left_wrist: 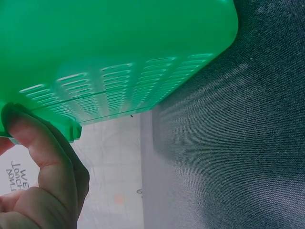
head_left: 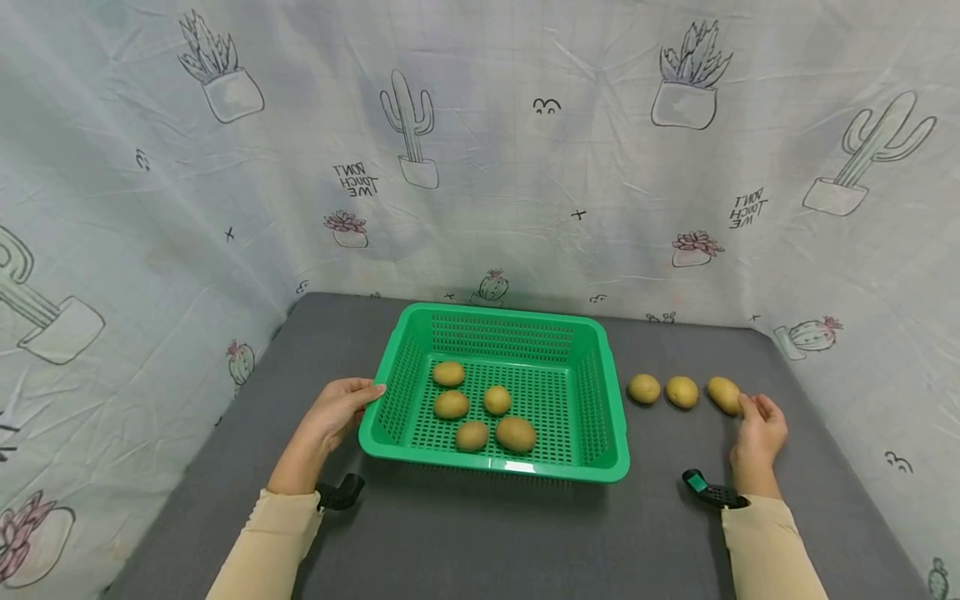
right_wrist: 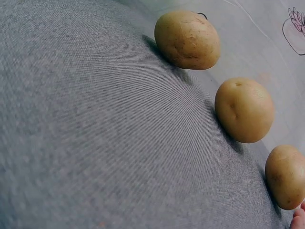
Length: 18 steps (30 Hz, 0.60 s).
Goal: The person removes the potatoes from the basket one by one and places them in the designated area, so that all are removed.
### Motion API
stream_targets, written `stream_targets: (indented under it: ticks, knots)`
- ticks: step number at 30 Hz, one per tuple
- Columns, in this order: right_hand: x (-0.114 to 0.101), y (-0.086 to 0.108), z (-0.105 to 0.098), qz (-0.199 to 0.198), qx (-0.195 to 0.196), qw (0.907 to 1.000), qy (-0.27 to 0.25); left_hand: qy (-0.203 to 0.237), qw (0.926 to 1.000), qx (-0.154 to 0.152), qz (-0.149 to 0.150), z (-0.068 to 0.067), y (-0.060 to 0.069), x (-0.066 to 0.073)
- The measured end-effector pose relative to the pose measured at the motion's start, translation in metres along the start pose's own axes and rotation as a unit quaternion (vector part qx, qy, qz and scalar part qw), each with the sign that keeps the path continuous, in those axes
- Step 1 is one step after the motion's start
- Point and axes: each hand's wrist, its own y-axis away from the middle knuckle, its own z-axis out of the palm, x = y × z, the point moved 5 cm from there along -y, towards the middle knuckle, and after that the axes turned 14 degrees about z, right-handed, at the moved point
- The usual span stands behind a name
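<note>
A green perforated plastic basket (head_left: 495, 463) has several potatoes in it, among them a large one (head_left: 516, 434) near its front. My left hand (head_left: 339, 410) grips the basket's left rim, thumb over the top and fingers beneath, as the left wrist view also shows. To the basket's right, three potatoes lie in a row. My right hand (head_left: 759, 433) has its fingers curled at the near end of the rightmost potato (head_left: 723, 395), pinching it. In the right wrist view only fingertips (right_wrist: 299, 220) show, against that potato's lower end.
Beside the basket's right wall lie the left potato (head_left: 644, 388) and the middle potato (head_left: 682, 392) of the row. Everything stands on a grey cloth-covered table (head_left: 480, 542). A white curtain (head_left: 487, 150) with cactus drawings surrounds its back and sides.
</note>
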Motion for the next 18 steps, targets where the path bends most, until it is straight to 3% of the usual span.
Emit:
stream_targets:
  ticks: [4, 12, 18]
  knots:
    - [-0.003, 0.0, 0.0, -0.011, -0.001, 0.9999, -0.001, -0.003, 1.0, 0.0, 0.002, -0.001, -0.001, 0.0]
    - [-0.015, 0.011, 0.007, -0.074, -0.025, 0.9969, 0.013, 0.001, 1.0, 0.002, -0.001, -0.001, -0.001, 0.0]
    - [-0.024, 0.028, 0.018, -0.135, -0.067, 0.988, 0.036, -0.004, 1.0, 0.003, -0.001, -0.002, 0.0, 0.0]
